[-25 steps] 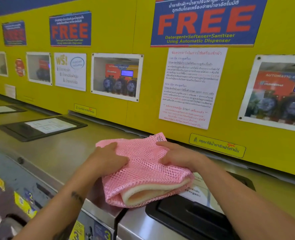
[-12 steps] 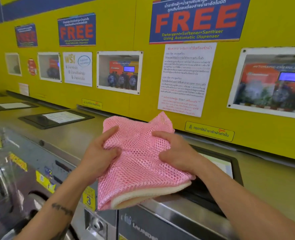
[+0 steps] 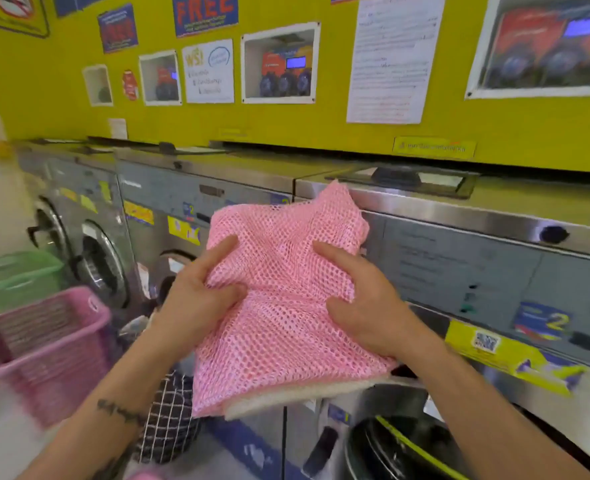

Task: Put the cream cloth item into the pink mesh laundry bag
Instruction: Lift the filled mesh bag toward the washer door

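Note:
The pink mesh laundry bag (image 3: 286, 306) hangs in the air in front of the washing machines, held between both hands. My left hand (image 3: 198, 299) grips its left side and my right hand (image 3: 362, 303) grips its right side. The cream cloth item (image 3: 286, 398) sits inside the bag; its folded edge shows along the bag's lower opening, facing me.
A row of steel front-loading washers (image 3: 477, 271) runs under a yellow wall. A pink laundry basket (image 3: 40, 348) and a green basket (image 3: 13, 278) stand at the left. A black-and-white checked cloth (image 3: 169, 420) lies below the bag. An open washer door (image 3: 400, 445) is at lower right.
Both hands lifted the bag off the washer top and brought it toward me. The view dropped from the wall to the machine fronts and baskets.

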The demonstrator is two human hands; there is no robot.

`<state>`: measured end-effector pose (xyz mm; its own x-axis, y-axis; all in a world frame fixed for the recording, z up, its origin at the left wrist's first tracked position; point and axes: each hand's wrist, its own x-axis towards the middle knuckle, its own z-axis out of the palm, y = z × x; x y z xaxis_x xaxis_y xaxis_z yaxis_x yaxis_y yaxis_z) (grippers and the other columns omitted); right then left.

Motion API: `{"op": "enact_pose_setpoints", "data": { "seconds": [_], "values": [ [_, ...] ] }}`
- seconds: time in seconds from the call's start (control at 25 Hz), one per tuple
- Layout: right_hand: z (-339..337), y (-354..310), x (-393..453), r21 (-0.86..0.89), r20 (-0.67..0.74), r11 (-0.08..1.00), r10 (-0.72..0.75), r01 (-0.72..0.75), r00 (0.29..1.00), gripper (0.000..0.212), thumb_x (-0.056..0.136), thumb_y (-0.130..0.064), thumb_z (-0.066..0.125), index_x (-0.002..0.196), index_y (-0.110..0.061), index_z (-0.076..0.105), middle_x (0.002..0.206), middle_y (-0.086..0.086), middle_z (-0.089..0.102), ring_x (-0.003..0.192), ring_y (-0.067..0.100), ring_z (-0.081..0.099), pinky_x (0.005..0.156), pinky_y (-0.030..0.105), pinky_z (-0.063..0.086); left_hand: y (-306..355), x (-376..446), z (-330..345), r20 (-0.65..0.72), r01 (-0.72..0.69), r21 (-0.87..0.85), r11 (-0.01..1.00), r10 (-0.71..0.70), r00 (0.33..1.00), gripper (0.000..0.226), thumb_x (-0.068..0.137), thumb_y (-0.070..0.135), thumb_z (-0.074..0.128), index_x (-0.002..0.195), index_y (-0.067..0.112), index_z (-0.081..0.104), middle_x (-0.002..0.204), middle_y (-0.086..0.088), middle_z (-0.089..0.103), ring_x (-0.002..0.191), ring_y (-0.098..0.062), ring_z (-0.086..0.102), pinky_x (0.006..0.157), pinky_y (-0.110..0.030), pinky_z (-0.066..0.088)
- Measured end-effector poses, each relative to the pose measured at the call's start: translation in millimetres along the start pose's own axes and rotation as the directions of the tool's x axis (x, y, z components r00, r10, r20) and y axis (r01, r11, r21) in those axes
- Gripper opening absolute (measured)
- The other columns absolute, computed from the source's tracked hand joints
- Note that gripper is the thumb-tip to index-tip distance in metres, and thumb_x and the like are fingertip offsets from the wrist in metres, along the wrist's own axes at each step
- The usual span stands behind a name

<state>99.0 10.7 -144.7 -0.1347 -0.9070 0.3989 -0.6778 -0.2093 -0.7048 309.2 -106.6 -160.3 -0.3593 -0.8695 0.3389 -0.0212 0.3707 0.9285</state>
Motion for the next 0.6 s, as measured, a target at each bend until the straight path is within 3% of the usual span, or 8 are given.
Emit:
{"op": "enact_pose_setpoints", "data": {
  "seconds": [0.12,0.2,0.32,0.4,0.48,0.6],
  "values": [
    [46,11,-35,-0.011,0.09,0.994,0.114,-0.113,0.989,0.077,0.077,0.009,0.056,0.147,-0.021,0.043,0.145,-0.006,0.043,0.133,0.007,0.041,0.09,-0.009,0.022,-36,-49,-17,0.019,0.136,0.054,0.989,-0.138,0.99,0.068,0.079,-0.005,0.069,0.129,0.04,0.055,0.085,0.009,0.066,0.062,-0.014,0.051,0.052,-0.019,0.046],
    [74,17,-46,-0.024,0.142,0.983,0.182,-0.181,0.973,0.077,0.077,0.009,0.056,0.146,-0.021,0.044,0.142,-0.006,0.045,0.129,0.006,0.042,0.091,-0.005,0.027,-60,-69,-29,0.036,0.205,0.068,0.976,-0.208,0.978,0.069,0.083,-0.002,0.067,0.134,0.04,0.052,0.096,0.008,0.064,0.059,-0.015,0.054,0.054,-0.026,0.05],
    [129,27,-56,-0.033,0.238,0.96,0.277,-0.278,0.931,0.076,0.078,0.007,0.056,0.146,-0.024,0.044,0.141,-0.003,0.046,0.128,0.014,0.047,0.096,0.012,0.034,-99,-99,-58,0.019,0.31,0.102,0.945,-0.313,0.95,0.069,0.086,-0.001,0.064,0.139,0.04,0.046,0.11,0.022,0.051,0.069,-0.015,0.062,0.053,-0.021,0.053],
    [170,36,-59,-0.046,0.295,0.943,0.328,-0.33,0.897,0.076,0.079,0.006,0.055,0.146,-0.027,0.043,0.144,0.0,0.045,0.129,0.017,0.046,0.099,0.019,0.036,-131,-116,-79,-0.008,0.382,0.097,0.919,-0.383,0.924,0.071,0.085,-0.002,0.064,0.142,0.037,0.045,0.117,0.014,0.058,0.065,-0.015,0.062,0.053,-0.027,0.053],
    [215,46,-61,-0.046,0.372,0.92,0.378,-0.39,0.848,0.076,0.08,0.007,0.055,0.147,-0.028,0.042,0.145,-0.002,0.044,0.125,0.015,0.048,0.094,0.017,0.038,-171,-129,-103,-0.019,0.45,0.133,0.883,-0.452,0.892,0.072,0.085,-0.002,0.063,0.142,0.037,0.044,0.127,0.0,0.06,0.055,-0.013,0.06,0.051,-0.031,0.051],
    [302,74,-69,-0.061,0.491,0.853,0.478,-0.519,0.728,0.076,0.08,0.009,0.053,0.146,-0.027,0.041,0.141,-0.007,0.041,0.102,0.011,0.057,0.083,0.023,0.054,-243,-148,-139,-0.036,0.545,0.244,0.802,-0.554,0.832,0.069,0.088,0.0,0.06,0.144,0.035,0.041,0.136,-0.007,0.055,0.047,0.0,0.057,0.041,-0.016,0.046]
  ]
}}
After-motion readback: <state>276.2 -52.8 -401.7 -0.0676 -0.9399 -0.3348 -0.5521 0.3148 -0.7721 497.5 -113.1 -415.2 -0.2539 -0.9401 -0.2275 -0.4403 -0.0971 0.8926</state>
